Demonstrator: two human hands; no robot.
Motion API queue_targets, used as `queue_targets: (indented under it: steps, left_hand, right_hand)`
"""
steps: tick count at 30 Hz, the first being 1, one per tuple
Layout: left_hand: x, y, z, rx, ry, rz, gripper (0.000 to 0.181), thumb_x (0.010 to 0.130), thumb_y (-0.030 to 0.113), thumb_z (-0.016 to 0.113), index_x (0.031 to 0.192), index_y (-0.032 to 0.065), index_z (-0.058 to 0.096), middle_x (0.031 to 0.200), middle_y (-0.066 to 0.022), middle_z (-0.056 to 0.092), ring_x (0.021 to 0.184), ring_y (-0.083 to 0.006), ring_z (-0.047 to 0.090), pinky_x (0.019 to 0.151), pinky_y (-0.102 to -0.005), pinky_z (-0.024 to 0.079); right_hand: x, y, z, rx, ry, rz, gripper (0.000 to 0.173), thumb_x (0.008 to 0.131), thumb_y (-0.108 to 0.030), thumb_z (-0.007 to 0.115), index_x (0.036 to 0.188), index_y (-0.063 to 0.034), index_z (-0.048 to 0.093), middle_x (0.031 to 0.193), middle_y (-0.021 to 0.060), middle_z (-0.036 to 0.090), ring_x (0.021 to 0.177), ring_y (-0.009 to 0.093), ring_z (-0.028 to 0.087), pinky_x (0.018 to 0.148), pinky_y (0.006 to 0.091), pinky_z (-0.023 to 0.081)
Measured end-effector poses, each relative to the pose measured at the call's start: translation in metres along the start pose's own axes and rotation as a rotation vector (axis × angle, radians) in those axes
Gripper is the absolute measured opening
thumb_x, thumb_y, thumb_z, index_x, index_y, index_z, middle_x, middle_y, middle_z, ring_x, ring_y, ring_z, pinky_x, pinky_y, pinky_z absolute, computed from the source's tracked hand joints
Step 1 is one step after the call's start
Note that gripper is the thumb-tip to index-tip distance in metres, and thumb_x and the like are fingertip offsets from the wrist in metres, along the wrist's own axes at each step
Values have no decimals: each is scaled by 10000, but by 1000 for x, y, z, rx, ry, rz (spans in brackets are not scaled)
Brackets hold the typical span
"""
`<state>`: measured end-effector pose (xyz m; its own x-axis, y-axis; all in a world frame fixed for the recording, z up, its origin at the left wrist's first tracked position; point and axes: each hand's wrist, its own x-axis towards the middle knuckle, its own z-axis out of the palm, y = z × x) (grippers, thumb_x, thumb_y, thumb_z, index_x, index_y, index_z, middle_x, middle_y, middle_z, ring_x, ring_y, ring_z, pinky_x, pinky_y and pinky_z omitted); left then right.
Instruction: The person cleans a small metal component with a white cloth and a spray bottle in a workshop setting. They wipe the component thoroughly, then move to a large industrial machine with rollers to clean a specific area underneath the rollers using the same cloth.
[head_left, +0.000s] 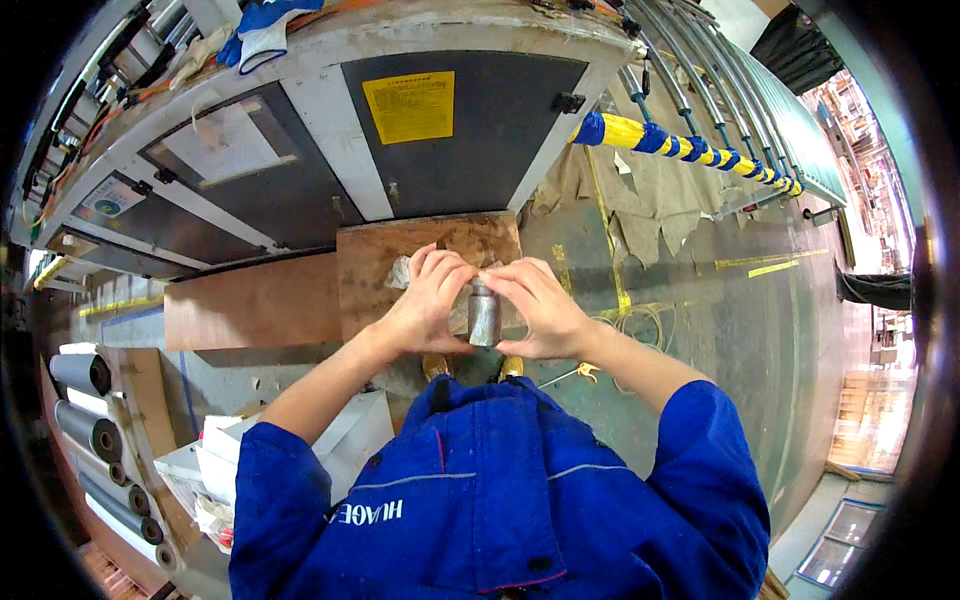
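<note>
A small grey metal cylinder (484, 319) with a textured side and a narrower neck is held in front of my body. My left hand (429, 304) curves around its left side, fingertips at the neck and thumb by the broad end. From the other side my right hand (549, 309) grips it in the same way. Below the hands lies a stained wooden board (375, 262) on the floor. A crumpled white scrap (398, 273) shows just beyond my left fingers.
Ahead stands a machine cabinet with dark panels (465, 165) and a yellow notice (411, 107). A bar wrapped in yellow and blue tape (675, 145) projects at right. Rolls of sheet material (82, 375) and a white bin (352, 431) are at left. An orange-handled tool (586, 371) lies near my feet.
</note>
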<state>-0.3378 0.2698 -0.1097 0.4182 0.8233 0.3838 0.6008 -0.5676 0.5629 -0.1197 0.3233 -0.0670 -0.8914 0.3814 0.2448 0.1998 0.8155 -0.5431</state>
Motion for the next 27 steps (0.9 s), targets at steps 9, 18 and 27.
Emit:
queue_targets:
  steps: [9, 18, 27]
  left_hand:
    - [10, -25, -25, 43, -6, -123, 948, 470, 328, 810, 1255, 13, 382, 1222, -172, 417, 1217, -340, 336, 1034, -477, 222]
    - [-65, -93, 16, -414, 247, -970, 853, 611, 374, 774, 1290, 23, 395, 1218, -145, 470, 1188, -251, 394, 967, -378, 343]
    - [-289, -117, 110, -1082, 860, -1937, 629, 683, 463, 717, 1153, 114, 488, 1106, -62, 446, 1053, -211, 413, 886, -423, 351]
  right_hand:
    - [44, 24, -10, -4, -36, -2, 918, 566, -229, 783, 1335, -5, 335, 1290, 185, 394, 1216, 340, 365, 1052, 440, 263]
    - [43, 129, 55, -194, -136, 255, 760, 745, -390, 681, 1313, -2, 359, 1340, 197, 380, 1291, 342, 288, 1051, 452, 268]
    - [-152, 345, 295, -83, -671, 982, 385, 790, -345, 576, 1029, -47, 623, 999, 201, 630, 949, 348, 597, 810, 416, 484]
